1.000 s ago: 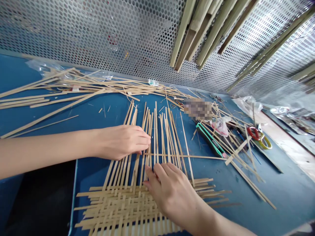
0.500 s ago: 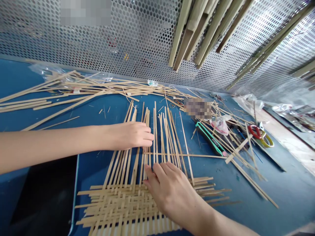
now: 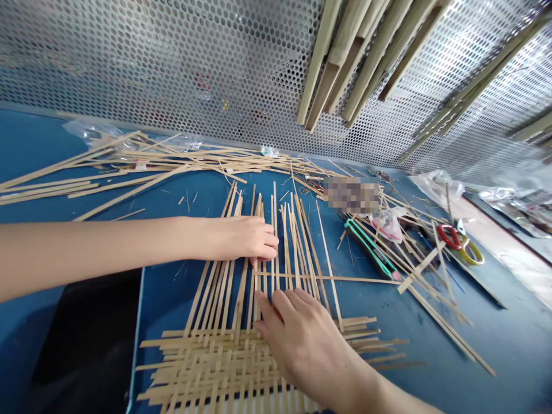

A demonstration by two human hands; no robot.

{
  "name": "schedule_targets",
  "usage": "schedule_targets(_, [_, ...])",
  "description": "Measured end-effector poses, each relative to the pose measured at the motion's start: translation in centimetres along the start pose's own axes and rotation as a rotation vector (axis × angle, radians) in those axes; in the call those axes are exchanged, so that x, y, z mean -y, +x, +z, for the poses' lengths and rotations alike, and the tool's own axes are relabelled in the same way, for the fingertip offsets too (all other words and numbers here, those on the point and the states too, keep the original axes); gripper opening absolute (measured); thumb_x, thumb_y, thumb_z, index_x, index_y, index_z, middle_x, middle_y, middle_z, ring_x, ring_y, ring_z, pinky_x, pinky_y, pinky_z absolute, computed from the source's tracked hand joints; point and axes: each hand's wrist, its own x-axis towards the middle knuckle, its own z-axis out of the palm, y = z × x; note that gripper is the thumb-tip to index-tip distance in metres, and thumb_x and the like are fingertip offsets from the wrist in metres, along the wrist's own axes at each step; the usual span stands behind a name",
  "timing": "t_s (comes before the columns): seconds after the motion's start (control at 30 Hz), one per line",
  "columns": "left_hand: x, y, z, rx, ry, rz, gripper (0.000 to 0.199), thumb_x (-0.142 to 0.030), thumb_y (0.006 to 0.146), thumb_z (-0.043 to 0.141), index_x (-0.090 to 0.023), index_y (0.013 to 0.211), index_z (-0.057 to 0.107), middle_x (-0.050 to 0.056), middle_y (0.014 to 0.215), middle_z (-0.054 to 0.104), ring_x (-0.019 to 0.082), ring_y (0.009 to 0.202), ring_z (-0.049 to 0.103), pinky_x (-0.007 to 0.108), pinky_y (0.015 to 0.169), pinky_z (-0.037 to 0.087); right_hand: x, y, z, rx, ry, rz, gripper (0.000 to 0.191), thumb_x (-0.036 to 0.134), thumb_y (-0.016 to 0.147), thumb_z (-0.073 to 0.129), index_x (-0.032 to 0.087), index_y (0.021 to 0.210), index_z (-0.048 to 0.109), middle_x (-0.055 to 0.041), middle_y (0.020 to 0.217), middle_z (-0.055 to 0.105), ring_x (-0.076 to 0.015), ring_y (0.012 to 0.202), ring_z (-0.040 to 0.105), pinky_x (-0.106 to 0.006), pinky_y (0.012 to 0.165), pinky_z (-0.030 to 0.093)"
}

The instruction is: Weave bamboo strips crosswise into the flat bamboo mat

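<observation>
A mat of woven bamboo strips [image 3: 219, 368] lies before me, its long upright strips [image 3: 222, 287] fanning away across the blue table. My left hand [image 3: 248, 238] reaches over these strips from the left, fingers closed and bent down onto a bamboo strip; the fingertips are partly hidden. Closer to me, my right hand [image 3: 302, 333] rests at the mat's upper edge, curled over the upright strips with thumb and forefinger at one of them. A thin cross strip [image 3: 332, 278] runs over the uprights between my hands, out to the right.
Loose bamboo strips [image 3: 207, 158] lie along the back, below a perforated metal panel [image 3: 172, 69]. To the right are a green utility knife [image 3: 373, 250], scissors [image 3: 459, 244] and plastic bags [image 3: 388, 224]. A dark flat panel [image 3: 86, 333] is at the left. Bamboo lengths [image 3: 345, 63] hang above.
The whole view has shifted slightly, so things sit a little lower and further right. Both hands keep nearly the same place over the strips.
</observation>
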Motion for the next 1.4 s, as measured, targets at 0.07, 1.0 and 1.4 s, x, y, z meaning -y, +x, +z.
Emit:
schedule_targets(0.07, [0.0, 0.0, 0.0, -0.030, -0.024, 0.008, 0.021, -0.004, 0.081, 0.065, -0.021, 0.073, 0.056, -0.002, 0.077, 0.062, 0.016, 0.074, 0.051, 0.030, 0.069, 0.031, 0.0, 0.0, 0.0, 0.012, -0.014, -0.013, 0.007, 0.010, 0.091, 0.054, 0.012, 0.092, 0.060, -0.0063, 0.086, 0.060, -0.0209, 0.070, 0.053, -0.036, 0.056, 0.040])
schedule_targets(1.0, [-0.2, 0.8, -0.1, 0.052, 0.068, 0.022, 0.024, -0.005, 0.077, 0.065, -0.025, 0.067, 0.054, -0.004, 0.073, 0.064, 0.017, 0.073, 0.054, 0.034, 0.068, 0.039, -0.2, 0.3, 0.2, -0.067, 0.087, 0.056, 0.012, 0.011, 0.091, 0.053, 0.010, 0.099, 0.062, -0.0066, 0.079, 0.061, -0.0220, 0.064, 0.054, -0.036, 0.054, 0.045])
schedule_targets(1.4, [-1.1, 0.4, -0.9, 0.114, 0.170, 0.002, 0.015, -0.008, 0.090, 0.061, -0.019, 0.080, 0.060, -0.003, 0.081, 0.064, 0.014, 0.076, 0.054, 0.032, 0.076, 0.030, -9.9, -1.5, -1.8, 0.114, 0.390, 0.576, 0.018, 0.021, 0.079, 0.078, 0.019, 0.078, 0.060, -0.0026, 0.084, 0.062, -0.0224, 0.087, 0.055, -0.036, 0.081, 0.043])
